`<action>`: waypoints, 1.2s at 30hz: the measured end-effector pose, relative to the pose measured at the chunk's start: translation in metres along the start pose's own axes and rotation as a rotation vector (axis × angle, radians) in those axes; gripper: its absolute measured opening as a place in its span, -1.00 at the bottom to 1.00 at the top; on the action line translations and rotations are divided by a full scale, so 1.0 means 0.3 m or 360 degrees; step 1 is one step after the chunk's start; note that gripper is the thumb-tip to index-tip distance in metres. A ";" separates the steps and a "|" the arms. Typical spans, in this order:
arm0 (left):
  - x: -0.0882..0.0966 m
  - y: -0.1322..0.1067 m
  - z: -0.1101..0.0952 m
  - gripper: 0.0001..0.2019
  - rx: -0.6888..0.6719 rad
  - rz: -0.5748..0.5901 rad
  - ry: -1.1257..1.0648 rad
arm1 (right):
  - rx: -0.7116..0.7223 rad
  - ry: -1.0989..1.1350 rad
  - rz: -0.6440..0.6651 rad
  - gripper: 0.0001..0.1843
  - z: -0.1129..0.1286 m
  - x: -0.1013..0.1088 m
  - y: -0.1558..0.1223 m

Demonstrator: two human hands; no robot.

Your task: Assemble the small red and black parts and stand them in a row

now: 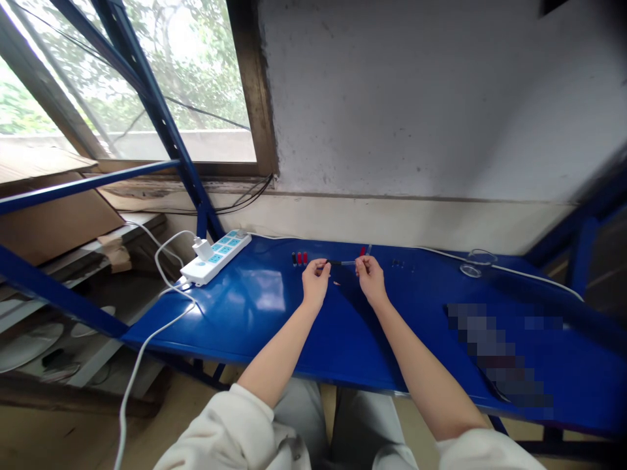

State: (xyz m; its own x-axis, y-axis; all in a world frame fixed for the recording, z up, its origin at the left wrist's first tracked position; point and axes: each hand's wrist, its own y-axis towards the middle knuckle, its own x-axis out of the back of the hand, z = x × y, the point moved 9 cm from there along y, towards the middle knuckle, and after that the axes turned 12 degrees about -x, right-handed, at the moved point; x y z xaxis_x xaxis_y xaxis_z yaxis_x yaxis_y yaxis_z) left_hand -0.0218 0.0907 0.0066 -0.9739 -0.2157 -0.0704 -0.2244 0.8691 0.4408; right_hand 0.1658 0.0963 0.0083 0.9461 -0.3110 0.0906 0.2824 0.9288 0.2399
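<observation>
Both my hands reach to the far middle of a blue table (pixel 264 313). My left hand (pixel 316 277) is closed in a pinch on the dark end of a thin rod-like piece (pixel 340 262). My right hand (pixel 369 274) is closed on its other, paler end, so the piece spans the gap between the hands just above the table. A few small red and black parts (pixel 300 258) stand in a row just left of my left hand. Another small red part (pixel 363 250) lies behind my right hand.
A white power strip (pixel 215 256) with a plugged-in charger and white cable lies at the table's back left. A clear ring-shaped object (pixel 474 264) and a white cord sit at the back right. Tiny dark parts (pixel 398 264) lie right of my hands. Blue shelf frame (pixel 161 111) stands left.
</observation>
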 end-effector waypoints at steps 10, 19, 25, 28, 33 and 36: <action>-0.144 -0.063 -0.025 -0.54 0.0007 0.0661 -0.0186 | -0.0082 0.0193 -0.0041 -0.72 0.017 0.024 -0.002; -0.082 -0.023 0.003 -0.81 -0.0081 0.0366 0.0034 | -0.0023 -0.0441 0.0123 -0.65 0.005 -0.049 -0.034; -0.096 -0.055 -0.112 -0.87 -0.0549 0.0470 0.0539 | 0.0124 -0.0859 0.0094 -0.59 0.049 -0.053 -0.062; -0.102 -0.065 -0.149 -0.84 -0.0664 0.0484 0.0626 | 0.0168 -0.0897 0.0128 -0.58 0.063 -0.061 -0.069; -0.141 -0.035 -0.193 -0.82 -0.0808 0.0645 0.0741 | 0.0235 -0.0812 0.0055 -0.57 0.072 -0.043 -0.067; -0.173 0.037 -0.240 -0.82 -0.0885 0.0877 0.0870 | 0.0251 -0.0813 0.0071 -0.54 0.080 -0.043 -0.069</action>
State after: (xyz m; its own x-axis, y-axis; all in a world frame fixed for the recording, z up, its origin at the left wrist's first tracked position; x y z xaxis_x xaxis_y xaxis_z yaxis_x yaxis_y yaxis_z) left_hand 0.0286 0.0796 0.0796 -0.7557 -0.1398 0.6398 0.4464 0.6049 0.6594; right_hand 0.1439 0.0762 0.0253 0.7478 -0.3669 0.5533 0.1794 0.9141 0.3636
